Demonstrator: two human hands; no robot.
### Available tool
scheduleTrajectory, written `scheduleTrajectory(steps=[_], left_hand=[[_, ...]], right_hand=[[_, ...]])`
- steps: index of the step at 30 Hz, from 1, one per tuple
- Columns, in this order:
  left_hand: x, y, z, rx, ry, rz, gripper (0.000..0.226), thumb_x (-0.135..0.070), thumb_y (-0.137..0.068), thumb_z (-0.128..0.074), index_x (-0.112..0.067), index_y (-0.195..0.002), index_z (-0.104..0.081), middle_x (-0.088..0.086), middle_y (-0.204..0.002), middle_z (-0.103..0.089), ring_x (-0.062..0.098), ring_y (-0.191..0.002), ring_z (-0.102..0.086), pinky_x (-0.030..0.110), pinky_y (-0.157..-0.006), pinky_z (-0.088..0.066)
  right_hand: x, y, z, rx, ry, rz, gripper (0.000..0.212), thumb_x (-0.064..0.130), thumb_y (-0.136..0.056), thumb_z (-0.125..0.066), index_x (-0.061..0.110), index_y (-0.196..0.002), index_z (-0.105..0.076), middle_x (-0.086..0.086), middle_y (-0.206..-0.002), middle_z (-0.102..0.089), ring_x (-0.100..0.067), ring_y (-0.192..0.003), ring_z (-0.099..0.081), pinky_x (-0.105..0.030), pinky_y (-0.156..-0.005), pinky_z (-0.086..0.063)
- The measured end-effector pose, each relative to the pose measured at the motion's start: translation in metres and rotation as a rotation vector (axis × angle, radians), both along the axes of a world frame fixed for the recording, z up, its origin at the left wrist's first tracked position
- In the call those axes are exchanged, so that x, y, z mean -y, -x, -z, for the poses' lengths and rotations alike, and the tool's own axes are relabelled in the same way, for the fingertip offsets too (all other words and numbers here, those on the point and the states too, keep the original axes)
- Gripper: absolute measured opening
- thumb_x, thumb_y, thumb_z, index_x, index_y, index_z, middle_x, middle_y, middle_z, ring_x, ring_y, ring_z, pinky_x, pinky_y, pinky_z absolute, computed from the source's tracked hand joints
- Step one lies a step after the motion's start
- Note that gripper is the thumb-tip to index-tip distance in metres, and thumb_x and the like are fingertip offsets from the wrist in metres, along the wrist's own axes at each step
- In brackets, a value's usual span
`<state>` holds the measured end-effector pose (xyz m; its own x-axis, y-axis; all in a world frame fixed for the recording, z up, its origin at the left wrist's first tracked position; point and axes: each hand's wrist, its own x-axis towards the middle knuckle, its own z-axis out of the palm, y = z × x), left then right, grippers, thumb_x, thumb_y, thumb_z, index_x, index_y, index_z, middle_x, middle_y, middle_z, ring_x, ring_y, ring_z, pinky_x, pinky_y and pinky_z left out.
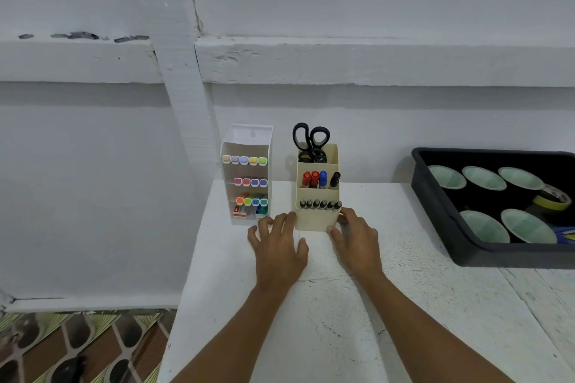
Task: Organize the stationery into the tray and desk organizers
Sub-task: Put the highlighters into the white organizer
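A cream desk organizer (315,221) stands on the white table (404,305). It holds black scissors (311,141) at the back, red, blue and black markers (320,179) in the middle, and several dark pens (320,204) in front. My right hand (357,242) grips its front right corner, thumb on the front face and fingers on the side. My left hand (277,246) lies spread on the table, fingertips touching the organizer's left side. To the left, a white tiered organizer (247,140) is filled with coloured highlighters (244,160) and erasers (239,211).
A black tray (435,211) at the right holds several pale green paper cups (483,177), a yellow tape roll (552,197) and a blue item at its front right. A white wall rises right behind the organizers. The table's left edge drops to a patterned floor (77,348).
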<state>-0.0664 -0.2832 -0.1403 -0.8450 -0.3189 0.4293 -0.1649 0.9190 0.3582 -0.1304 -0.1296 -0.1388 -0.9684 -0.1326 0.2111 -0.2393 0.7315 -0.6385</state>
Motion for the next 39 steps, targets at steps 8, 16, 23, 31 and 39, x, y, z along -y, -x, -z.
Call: scheduleTrajectory(steps=[8, 16, 23, 31, 39], left_hand=[[0.003, -0.001, 0.002, -0.003, 0.024, -0.064, 0.052, -0.044, -0.068, -0.063, -0.019, -0.114, -0.068, 0.005, -0.117, -0.068, 0.034, -0.111, -0.061, 0.059, -0.095, -0.041], [0.001, -0.002, 0.003, 0.004, -0.110, -0.011, 0.058, -0.041, -0.079, -0.056, -0.012, -0.129, -0.058, 0.009, -0.133, -0.059, 0.034, -0.126, -0.052, 0.053, -0.106, -0.036], [0.000, -0.002, -0.001, 0.025, -0.043, -0.026, 0.057, -0.041, -0.073, -0.062, -0.013, -0.123, -0.062, 0.008, -0.125, -0.064, 0.033, -0.119, -0.058, 0.054, -0.099, -0.042], [-0.003, -0.004, -0.005, 0.059, 0.011, 0.014, 0.057, -0.045, -0.074, -0.061, -0.018, -0.124, -0.061, 0.002, -0.121, -0.065, 0.027, -0.108, -0.060, 0.043, -0.086, -0.051], [-0.004, -0.005, -0.008, 0.132, -0.054, 0.065, 0.061, -0.046, -0.087, -0.046, -0.019, -0.142, -0.042, 0.000, -0.141, -0.049, 0.024, -0.128, -0.042, 0.041, -0.107, -0.036]], right_hand=[[0.002, 0.000, 0.000, 0.031, 0.003, 0.027, 0.042, 0.039, -0.091, -0.062, 0.028, -0.130, -0.048, 0.005, -0.125, -0.065, -0.019, -0.112, -0.059, -0.045, -0.100, -0.046], [0.002, 0.000, 0.001, 0.023, 0.005, 0.028, 0.042, 0.038, -0.091, -0.063, 0.028, -0.129, -0.049, 0.003, -0.125, -0.066, -0.021, -0.111, -0.060, -0.046, -0.097, -0.049], [0.003, -0.001, 0.001, 0.002, 0.034, 0.016, 0.042, 0.038, -0.091, -0.062, 0.028, -0.129, -0.049, 0.004, -0.124, -0.066, -0.019, -0.111, -0.060, -0.047, -0.096, -0.050], [0.002, -0.002, -0.002, -0.019, 0.031, 0.016, 0.037, 0.036, -0.093, -0.061, 0.028, -0.127, -0.050, 0.004, -0.120, -0.067, -0.019, -0.107, -0.061, -0.045, -0.095, -0.049], [-0.015, 0.006, -0.032, 0.030, 0.302, -0.047, 0.051, -0.011, -0.089, -0.049, 0.020, -0.130, -0.053, 0.002, -0.116, -0.065, -0.012, -0.104, -0.061, -0.033, -0.095, -0.052]])
